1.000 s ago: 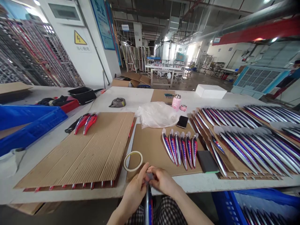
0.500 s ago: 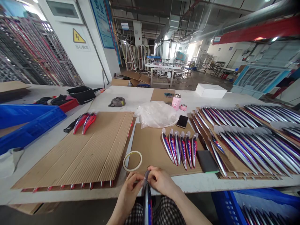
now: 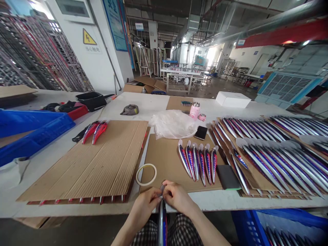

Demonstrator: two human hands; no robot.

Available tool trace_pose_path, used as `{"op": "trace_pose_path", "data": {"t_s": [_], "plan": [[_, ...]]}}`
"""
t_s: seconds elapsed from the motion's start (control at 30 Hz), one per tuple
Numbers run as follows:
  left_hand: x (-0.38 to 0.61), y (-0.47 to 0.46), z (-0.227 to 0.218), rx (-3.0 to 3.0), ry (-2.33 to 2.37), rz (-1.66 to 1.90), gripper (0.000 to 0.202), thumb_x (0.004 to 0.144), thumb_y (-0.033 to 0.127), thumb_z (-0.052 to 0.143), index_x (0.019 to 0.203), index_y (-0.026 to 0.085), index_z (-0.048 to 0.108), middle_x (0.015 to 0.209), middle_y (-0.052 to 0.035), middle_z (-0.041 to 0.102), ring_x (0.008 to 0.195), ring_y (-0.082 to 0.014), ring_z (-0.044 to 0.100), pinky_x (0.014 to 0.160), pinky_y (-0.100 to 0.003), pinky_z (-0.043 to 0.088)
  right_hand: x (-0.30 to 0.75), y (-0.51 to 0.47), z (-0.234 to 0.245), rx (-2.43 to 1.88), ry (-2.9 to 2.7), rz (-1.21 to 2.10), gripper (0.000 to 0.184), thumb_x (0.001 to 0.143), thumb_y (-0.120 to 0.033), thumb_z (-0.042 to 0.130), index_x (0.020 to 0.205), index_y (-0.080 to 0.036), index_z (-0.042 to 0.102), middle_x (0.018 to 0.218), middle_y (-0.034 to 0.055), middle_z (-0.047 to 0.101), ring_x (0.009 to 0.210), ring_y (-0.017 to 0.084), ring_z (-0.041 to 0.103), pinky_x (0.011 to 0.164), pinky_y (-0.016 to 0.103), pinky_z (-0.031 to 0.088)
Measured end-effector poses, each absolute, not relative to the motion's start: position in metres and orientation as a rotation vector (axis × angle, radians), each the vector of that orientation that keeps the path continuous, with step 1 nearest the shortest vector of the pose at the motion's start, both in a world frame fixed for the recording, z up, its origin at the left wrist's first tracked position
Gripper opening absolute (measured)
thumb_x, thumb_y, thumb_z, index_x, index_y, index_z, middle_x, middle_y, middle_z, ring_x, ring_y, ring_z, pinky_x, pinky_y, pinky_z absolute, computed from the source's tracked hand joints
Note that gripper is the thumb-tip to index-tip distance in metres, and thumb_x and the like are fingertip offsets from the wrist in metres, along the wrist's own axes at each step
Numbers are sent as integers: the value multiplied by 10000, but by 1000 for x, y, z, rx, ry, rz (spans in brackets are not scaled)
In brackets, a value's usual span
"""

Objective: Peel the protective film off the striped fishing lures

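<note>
A long silver, blue and red fishing lure [image 3: 162,222] stands upright over my lap at the table's front edge. My left hand [image 3: 144,207] and my right hand [image 3: 178,196] are both pinched around its top end, fingers closed and touching each other. A roll of clear tape [image 3: 146,174] lies flat on the table just beyond my left hand. Several finished lures [image 3: 198,160] lie in a row on a brown cardboard sheet [image 3: 164,160] beyond my right hand. A dark sponge block [image 3: 227,177] sits beside them.
A big corrugated cardboard sheet [image 3: 97,160] on the left carries two red lures [image 3: 94,131]. Many lures [image 3: 271,153] fill cardboard on the right. A plastic bag [image 3: 173,124], phone [image 3: 201,132], pink cup [image 3: 194,110] and white box [image 3: 232,99] stand farther back. Blue crates [image 3: 30,131] sit at left and lower right.
My hands shifted slightly on the lure's top, the fingers of both closing together over its tip. The view drifted a little; the table's objects stayed put.
</note>
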State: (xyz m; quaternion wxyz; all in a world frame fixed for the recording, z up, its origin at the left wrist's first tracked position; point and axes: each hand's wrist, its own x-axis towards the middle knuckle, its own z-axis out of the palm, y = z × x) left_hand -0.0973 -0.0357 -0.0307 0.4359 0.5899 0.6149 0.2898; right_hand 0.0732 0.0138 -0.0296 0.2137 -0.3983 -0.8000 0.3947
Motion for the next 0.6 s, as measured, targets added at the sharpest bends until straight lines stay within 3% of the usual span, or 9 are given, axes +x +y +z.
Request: {"op": "trace_pose_path", "data": {"t_s": [0.13,0.37,0.6], "plan": [[-93,-33,-25,1514,1613,676,140,782,245,498,711,194,608,633,27,591,638,-169,563,594,-232,362,73,13,-31,-1111,-2230,1093,186,740,-45,547,639,-195,590,917,28,667,870,159,652,771,204,447],[-92,-31,-22,1586,1683,601,131,771,204,489,707,196,602,639,17,617,638,-169,584,596,-227,362,74,13,-25,-1131,-2297,1073,173,751,-50,571,659,-192,612,908,17,679,874,154,658,751,197,450],[-92,-29,-27,1618,1697,606,129,777,189,481,704,194,586,629,15,611,626,-165,587,591,-223,366,66,12,-18,-1270,-2381,957,98,810,-84,598,763,-149,654,1005,45,694,843,178,659,770,323,498]]}}
